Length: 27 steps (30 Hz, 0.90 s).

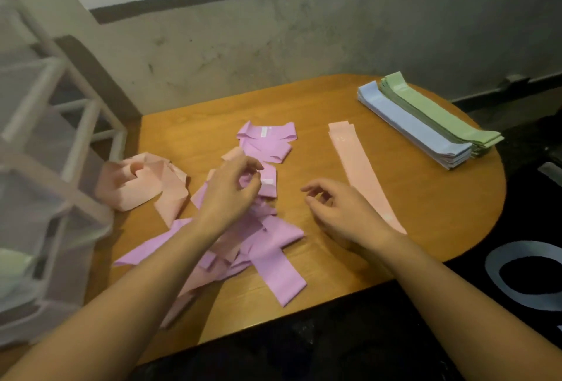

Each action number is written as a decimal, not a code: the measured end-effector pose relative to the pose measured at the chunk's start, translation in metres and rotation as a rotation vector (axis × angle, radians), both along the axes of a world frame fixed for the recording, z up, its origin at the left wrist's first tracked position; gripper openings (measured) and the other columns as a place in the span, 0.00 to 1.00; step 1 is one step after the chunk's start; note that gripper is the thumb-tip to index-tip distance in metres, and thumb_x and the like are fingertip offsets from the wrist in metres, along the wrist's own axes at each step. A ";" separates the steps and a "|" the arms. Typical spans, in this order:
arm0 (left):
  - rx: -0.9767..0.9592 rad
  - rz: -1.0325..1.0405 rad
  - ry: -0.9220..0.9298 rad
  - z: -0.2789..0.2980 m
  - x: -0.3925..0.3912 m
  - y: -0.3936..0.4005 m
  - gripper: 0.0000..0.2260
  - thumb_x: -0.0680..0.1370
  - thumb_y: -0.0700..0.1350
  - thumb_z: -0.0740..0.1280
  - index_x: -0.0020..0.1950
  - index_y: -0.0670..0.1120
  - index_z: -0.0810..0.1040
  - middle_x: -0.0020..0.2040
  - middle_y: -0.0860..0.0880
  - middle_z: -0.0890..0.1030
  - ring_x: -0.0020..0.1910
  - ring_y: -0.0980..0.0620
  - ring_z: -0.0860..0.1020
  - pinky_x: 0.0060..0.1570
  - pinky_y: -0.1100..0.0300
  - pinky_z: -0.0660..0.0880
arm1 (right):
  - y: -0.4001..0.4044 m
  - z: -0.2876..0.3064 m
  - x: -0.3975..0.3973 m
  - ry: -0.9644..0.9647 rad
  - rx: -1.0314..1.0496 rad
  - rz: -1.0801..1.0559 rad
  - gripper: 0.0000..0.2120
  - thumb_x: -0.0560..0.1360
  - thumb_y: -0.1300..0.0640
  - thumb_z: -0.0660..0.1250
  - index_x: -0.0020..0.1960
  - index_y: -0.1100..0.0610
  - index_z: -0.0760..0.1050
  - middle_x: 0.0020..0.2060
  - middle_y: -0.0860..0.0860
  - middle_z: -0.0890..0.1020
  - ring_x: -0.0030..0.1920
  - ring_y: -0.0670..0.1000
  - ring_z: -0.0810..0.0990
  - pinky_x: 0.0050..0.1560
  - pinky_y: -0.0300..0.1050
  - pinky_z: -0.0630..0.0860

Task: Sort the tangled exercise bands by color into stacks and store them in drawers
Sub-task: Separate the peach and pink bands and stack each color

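A tangle of purple and peach bands lies in the middle of the wooden table. My left hand hovers over the tangle with its fingers curled, pinching a purple band. My right hand floats to the right of the tangle, fingers loosely curled and holding nothing. One peach band lies flat and straight just beyond my right hand. More crumpled peach bands sit at the left. At the far right stand a neat blue stack and a green stack, side by side.
A white drawer unit with translucent drawers stands against the table's left side. A stained wall runs behind the table. The floor at the right is dark with a pale ring pattern.
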<state>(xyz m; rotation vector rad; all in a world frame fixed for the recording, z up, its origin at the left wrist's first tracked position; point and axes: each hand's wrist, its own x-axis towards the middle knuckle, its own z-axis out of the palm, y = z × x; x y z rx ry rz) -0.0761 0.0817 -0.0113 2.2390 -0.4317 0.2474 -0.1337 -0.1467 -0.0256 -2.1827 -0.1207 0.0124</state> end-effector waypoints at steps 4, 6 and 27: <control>0.110 0.128 -0.103 -0.011 -0.005 0.048 0.07 0.73 0.42 0.66 0.50 0.47 0.80 0.49 0.51 0.81 0.49 0.49 0.77 0.50 0.52 0.72 | 0.035 0.001 0.016 -0.012 0.069 0.035 0.10 0.78 0.58 0.67 0.56 0.46 0.79 0.46 0.45 0.81 0.39 0.47 0.77 0.46 0.49 0.77; 0.173 0.149 -0.105 -0.017 -0.009 0.065 0.08 0.75 0.46 0.66 0.51 0.47 0.80 0.50 0.49 0.80 0.50 0.46 0.77 0.50 0.49 0.72 | 0.050 0.004 0.024 -0.011 0.093 0.062 0.10 0.77 0.59 0.67 0.56 0.48 0.80 0.44 0.44 0.81 0.36 0.44 0.76 0.43 0.49 0.77; -0.203 0.541 0.061 -0.056 -0.044 0.141 0.15 0.74 0.46 0.61 0.62 0.50 0.70 0.56 0.49 0.76 0.55 0.50 0.76 0.57 0.45 0.76 | 0.232 0.014 0.099 -0.038 -0.546 0.451 0.25 0.73 0.45 0.67 0.68 0.48 0.74 0.61 0.50 0.81 0.63 0.55 0.76 0.61 0.51 0.75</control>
